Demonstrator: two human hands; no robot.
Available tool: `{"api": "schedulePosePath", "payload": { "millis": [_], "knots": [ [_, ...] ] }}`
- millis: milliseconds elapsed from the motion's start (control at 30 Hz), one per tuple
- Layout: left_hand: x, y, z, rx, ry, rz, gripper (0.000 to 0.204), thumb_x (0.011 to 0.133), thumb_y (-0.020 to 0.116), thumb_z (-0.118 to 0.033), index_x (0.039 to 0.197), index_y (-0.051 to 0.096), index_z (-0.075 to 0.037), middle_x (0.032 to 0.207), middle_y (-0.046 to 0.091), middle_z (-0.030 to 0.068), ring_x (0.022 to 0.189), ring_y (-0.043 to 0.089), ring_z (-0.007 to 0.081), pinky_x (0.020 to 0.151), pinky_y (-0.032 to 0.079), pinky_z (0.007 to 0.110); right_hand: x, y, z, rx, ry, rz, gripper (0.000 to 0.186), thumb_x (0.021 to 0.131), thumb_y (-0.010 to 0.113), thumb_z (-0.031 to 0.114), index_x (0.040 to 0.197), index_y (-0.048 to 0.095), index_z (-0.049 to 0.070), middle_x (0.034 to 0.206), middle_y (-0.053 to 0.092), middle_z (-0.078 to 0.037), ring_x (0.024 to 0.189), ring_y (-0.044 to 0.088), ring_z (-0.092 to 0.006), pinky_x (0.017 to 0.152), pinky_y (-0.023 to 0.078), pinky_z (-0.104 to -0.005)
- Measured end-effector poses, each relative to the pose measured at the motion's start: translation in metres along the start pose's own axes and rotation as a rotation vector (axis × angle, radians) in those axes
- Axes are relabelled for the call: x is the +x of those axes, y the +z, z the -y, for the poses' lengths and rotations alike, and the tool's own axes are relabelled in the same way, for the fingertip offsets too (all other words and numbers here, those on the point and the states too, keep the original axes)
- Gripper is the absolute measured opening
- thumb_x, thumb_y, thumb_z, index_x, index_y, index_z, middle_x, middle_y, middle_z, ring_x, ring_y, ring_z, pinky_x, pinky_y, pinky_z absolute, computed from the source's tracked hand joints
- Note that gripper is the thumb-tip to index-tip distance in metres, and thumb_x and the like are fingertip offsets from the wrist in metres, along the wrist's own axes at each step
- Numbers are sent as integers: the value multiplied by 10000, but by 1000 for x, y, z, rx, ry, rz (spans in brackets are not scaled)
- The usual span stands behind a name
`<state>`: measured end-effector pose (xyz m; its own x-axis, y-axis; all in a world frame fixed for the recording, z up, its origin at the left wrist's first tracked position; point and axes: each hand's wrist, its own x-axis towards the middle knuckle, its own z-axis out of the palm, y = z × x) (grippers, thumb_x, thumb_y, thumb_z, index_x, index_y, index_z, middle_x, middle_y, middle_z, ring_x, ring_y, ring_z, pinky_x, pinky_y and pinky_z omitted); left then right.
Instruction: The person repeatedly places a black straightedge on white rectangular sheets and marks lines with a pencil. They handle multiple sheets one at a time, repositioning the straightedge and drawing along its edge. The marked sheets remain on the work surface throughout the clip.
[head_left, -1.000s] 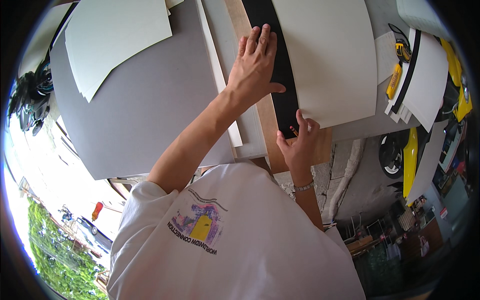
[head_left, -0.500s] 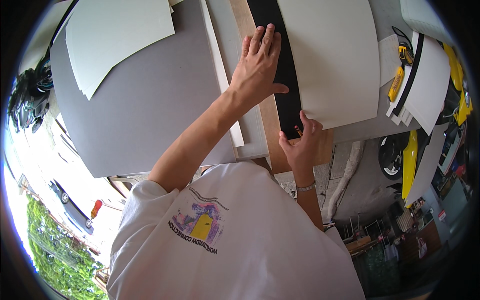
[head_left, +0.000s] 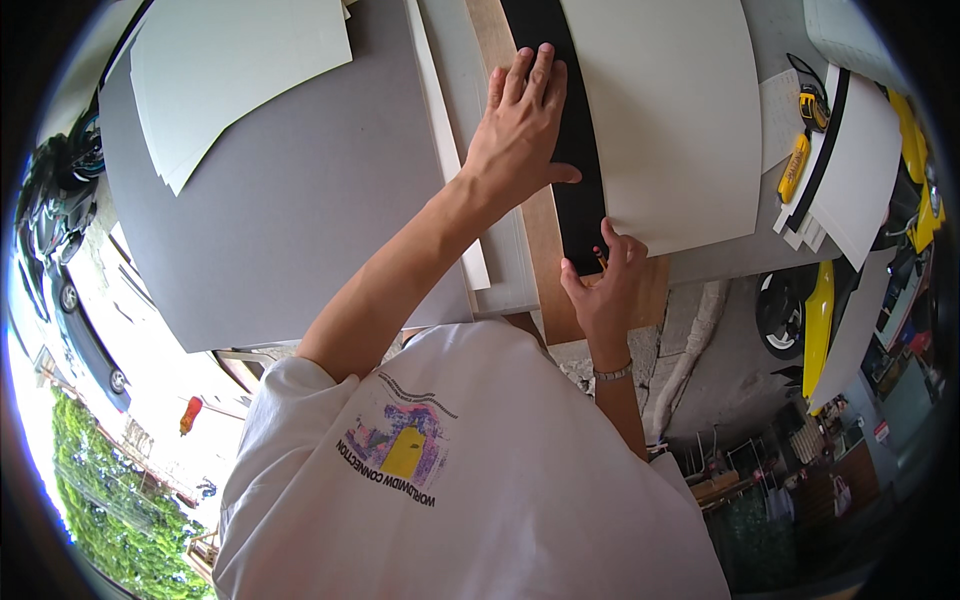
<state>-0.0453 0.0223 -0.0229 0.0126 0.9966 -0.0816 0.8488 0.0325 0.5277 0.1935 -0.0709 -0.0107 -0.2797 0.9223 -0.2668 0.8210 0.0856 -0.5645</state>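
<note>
My left hand (head_left: 520,125) lies with its fingers stretched out, pressing on a long black strip (head_left: 583,215). Its thumb reaches across the strip. The strip runs along the left edge of a large cream-white sheet (head_left: 675,130), with a brown board (head_left: 545,255) under them. At the near end of the strip, my right hand (head_left: 612,280) is curled round a thin orange-red pencil (head_left: 600,258), of which only a short piece shows. Its index fingertip touches the sheet's near left corner, and the thumb is at the strip's end.
A large grey board (head_left: 300,210) with white sheets (head_left: 235,70) on it covers the left side. To the right lie a tape measure (head_left: 812,108), a yellow utility knife (head_left: 794,168) and another black strip (head_left: 825,150) on stacked white sheets. A yellow-and-black vehicle (head_left: 818,325) stands beyond the table.
Both hands and the black strip appear slightly farther right, almost unchanged in pose. In the background at far left, a car's position differs.
</note>
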Motion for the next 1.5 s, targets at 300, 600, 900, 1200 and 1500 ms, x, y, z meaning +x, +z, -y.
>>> {"api": "schedulePosePath", "payload": {
  "millis": [300, 600, 900, 1200, 1500],
  "knots": [
    [2, -5, -13, 116, -61, 64, 1295, 621, 961, -517, 1579, 319, 70, 1678, 260, 281, 1568, 243, 454, 1271, 272, 595, 39, -63, 1, 199, -149, -248, 198, 1067, 600, 172, 1144, 693, 16, 1128, 568, -146, 970, 613, -256, 799, 535, -405],
    [6, -13, -19, 154, -86, 119, 1288, 628, 953, -502, 1573, 306, 87, 1682, 231, 292, 1577, 215, 464, 1259, 278, 612, 228, -30, 58, 507, -403, -350, 296, 1106, 570, 238, 1158, 729, -6, 1089, 778, -152, 983, 768, -254, 882, 598, -347],
    [5, -10, -15, 178, -78, 144, 1347, 624, 917, -574, 1600, 261, 83, 1692, 230, 276, 1579, 216, 457, 1256, 287, 603, 317, 12, 95, 351, -552, -345, 257, 1081, 579, 153, 1187, 712, -39, 1118, 768, -202, 1034, 755, -308, 897, 600, -366],
    [6, -10, -15, 144, -78, 166, 1330, 666, 917, -559, 1615, 235, 77, 1707, 208, 262, 1596, 181, 438, 1276, 240, 596, 294, -13, 82, 124, -614, -197, 270, 1072, 622, 211, 1269, 712, 51, 1167, 766, -115, 1048, 731, -284, 916, 571, -348],
    [4, -8, -14, 114, -97, 131, 1344, 609, 955, -513, 1614, 263, 51, 1708, 206, 264, 1591, 192, 441, 1279, 237, 586, -4, -73, -32, 7, -369, 83, 280, 968, 708, 110, 1246, 683, 90, 1219, 673, -132, 1192, 641, -362, 1025, 490, -489]
  ]
}}
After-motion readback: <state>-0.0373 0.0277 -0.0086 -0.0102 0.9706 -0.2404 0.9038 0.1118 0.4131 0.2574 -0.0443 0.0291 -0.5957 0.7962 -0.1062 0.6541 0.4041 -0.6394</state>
